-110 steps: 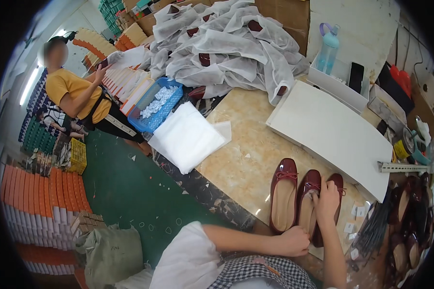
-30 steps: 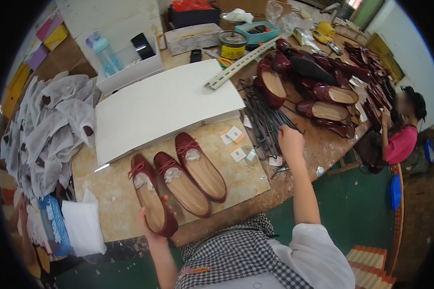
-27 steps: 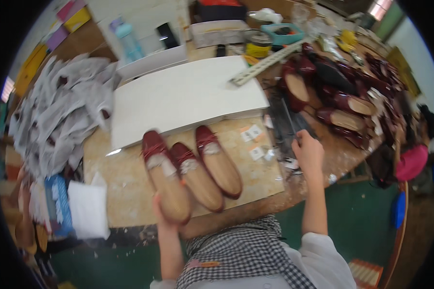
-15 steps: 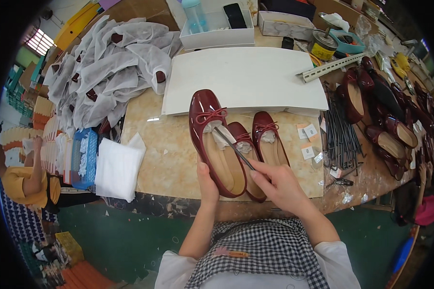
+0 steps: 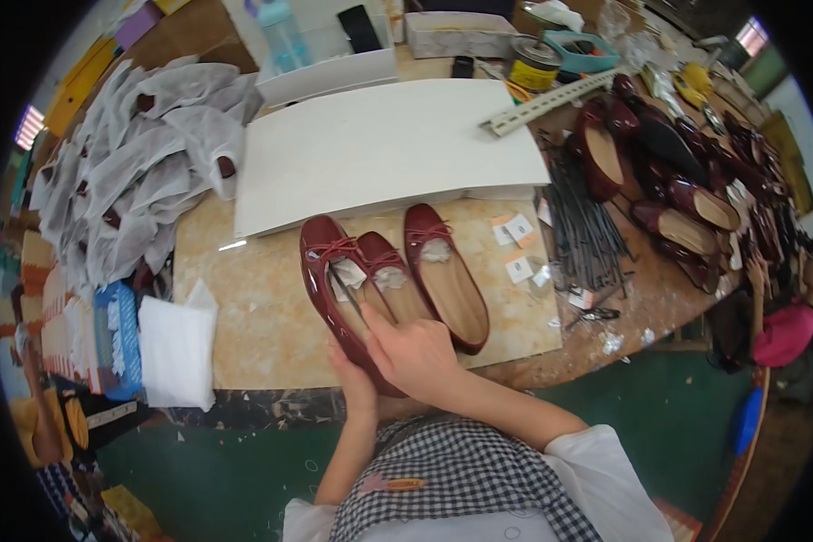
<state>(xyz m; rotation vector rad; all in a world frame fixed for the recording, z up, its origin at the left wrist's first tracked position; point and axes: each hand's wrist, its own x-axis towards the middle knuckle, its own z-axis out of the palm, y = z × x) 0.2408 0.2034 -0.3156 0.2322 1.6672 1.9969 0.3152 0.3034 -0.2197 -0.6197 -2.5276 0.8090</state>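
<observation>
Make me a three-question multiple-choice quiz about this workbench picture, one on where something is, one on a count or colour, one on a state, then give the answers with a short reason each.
1. Where does the white board lie?
A. Behind the three shoes
B. On the floor
C. On the grey bags

2. How many dark red shoes stand in the row before the person?
A. One
B. Three
C. Five

3. What is the right hand doing?
A. Hanging off the bench
B. Holding a bottle
C. Resting on the shoes

Answers: 1 A, its edge runs just past the toes. 2 B, three lie side by side. 3 C, it covers their heels, with the left hand under the leftmost shoe.

Worktable [image 5: 244, 307] with shoes [image 5: 397, 280], white board [image 5: 379, 144]
</observation>
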